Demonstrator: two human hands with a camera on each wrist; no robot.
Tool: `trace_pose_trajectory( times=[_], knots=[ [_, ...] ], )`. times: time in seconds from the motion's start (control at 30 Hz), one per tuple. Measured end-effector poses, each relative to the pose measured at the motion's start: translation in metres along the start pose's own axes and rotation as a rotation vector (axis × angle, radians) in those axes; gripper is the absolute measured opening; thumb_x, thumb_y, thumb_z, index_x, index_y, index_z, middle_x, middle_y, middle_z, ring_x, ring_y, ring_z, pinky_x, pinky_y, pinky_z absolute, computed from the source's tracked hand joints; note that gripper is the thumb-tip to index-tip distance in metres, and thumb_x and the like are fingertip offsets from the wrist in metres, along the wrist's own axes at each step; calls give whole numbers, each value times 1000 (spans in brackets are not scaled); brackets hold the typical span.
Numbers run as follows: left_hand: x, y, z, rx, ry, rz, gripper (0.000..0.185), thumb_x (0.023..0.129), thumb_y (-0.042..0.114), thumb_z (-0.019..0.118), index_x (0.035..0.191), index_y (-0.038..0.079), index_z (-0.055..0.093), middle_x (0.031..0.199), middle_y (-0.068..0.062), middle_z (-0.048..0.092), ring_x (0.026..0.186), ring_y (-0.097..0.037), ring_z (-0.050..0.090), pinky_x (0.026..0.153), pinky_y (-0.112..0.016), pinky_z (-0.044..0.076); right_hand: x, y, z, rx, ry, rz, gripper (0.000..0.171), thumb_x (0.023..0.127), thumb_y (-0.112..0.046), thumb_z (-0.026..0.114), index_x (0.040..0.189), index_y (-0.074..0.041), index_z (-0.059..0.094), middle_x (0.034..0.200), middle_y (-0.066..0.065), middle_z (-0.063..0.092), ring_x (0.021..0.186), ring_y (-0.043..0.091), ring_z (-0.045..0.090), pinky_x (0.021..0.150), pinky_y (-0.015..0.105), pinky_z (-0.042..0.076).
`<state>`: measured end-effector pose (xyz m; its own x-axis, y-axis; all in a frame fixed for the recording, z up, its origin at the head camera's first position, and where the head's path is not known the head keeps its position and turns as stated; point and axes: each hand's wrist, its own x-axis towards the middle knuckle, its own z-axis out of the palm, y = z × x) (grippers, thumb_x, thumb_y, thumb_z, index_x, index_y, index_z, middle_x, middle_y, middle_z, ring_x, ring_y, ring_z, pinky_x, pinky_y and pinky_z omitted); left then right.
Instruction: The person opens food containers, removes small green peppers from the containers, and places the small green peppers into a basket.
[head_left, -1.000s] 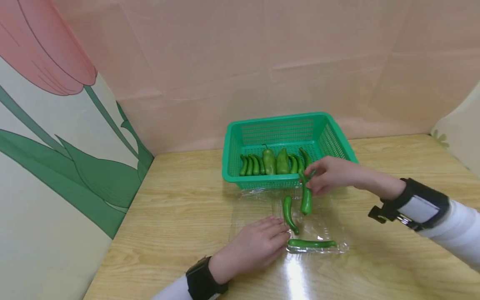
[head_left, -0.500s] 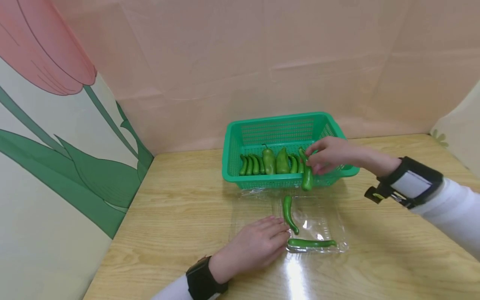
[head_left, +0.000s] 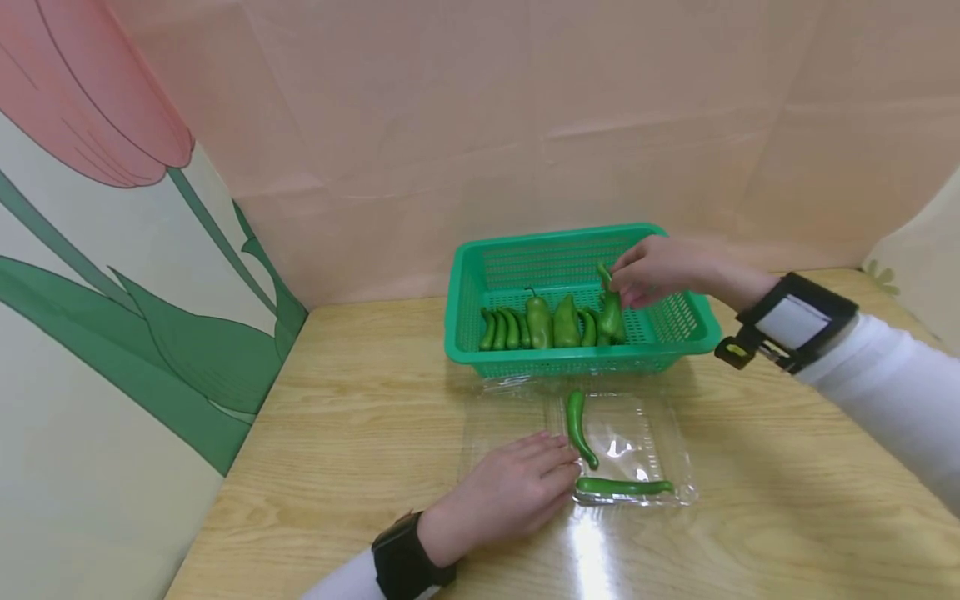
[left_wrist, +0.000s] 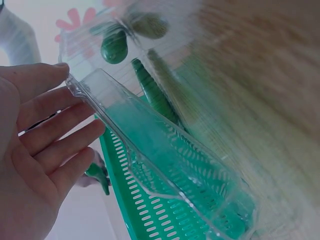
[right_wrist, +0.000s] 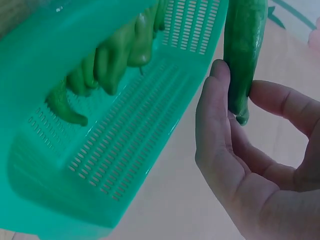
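Note:
My right hand pinches a green chili pepper by its stem end, with the pepper hanging down inside the green basket. In the right wrist view the thumb and fingertips press on either side of that pepper. My left hand rests at the middle fold of a clear plastic clamshell box, its fingers extended. From the left wrist, the fingertips show right at the box's rim. One chili pepper lies lengthwise in the box, and another pepper lies crosswise along its near edge.
Several green peppers stand in a row along the basket's near side, two of them broader. Behind the basket rises a pinkish covered wall. A flower-patterned panel borders the wooden table on the left.
My right hand has moved away from the box, lifting the chili pepper back over the basket's near rim and into the basket. The left hand and the two peppers in the box have not moved.

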<state>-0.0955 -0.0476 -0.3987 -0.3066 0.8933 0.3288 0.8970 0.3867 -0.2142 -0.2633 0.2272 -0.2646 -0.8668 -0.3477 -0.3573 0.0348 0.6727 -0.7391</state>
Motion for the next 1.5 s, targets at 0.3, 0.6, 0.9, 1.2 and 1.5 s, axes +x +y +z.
trace_pose_trajectory(
  times=[0.3, 0.6, 0.9, 1.2, 1.5],
  knots=[
    [0, 0, -1, 10, 0, 3, 29, 97, 29, 51, 119, 15, 64, 125, -3, 63, 121, -18, 56, 111, -32, 38, 17, -2, -10, 6, 25, 18, 45, 94, -17, 55, 126, 12, 43, 81, 4, 67, 72, 11, 65, 72, 31, 60],
    [0, 1, 0, 12, 5, 7, 29, 97, 29, 51, 118, 15, 65, 125, -3, 63, 121, -17, 56, 110, -33, 39, 38, 1, -13, -40, 90, 28, 38, 93, -15, 56, 119, 10, 46, 82, 7, 63, 70, 10, 64, 69, 29, 59],
    [0, 1, 1, 8, -3, 1, 30, 97, 30, 50, 120, 16, 64, 126, -3, 63, 122, -17, 55, 111, -33, 37, 53, 0, -13, -68, 117, 53, 36, 93, -13, 55, 119, 10, 51, 87, 12, 64, 69, 10, 66, 65, 29, 59],
    [0, 1, 0, 11, -2, 1, 30, 97, 30, 51, 120, 16, 64, 126, -2, 63, 122, -17, 56, 112, -32, 36, 65, 9, -14, -181, 123, 84, 36, 92, -15, 52, 119, 10, 55, 97, 20, 67, 73, 16, 68, 66, 30, 60],
    [2, 3, -2, -2, -21, -4, 30, 96, 30, 52, 119, 15, 64, 126, -2, 62, 122, -17, 55, 112, -32, 36, 78, 22, -20, -299, 119, 156, 28, 86, -11, 52, 104, 9, 59, 86, 15, 68, 66, 15, 65, 62, 29, 59]
  ],
)
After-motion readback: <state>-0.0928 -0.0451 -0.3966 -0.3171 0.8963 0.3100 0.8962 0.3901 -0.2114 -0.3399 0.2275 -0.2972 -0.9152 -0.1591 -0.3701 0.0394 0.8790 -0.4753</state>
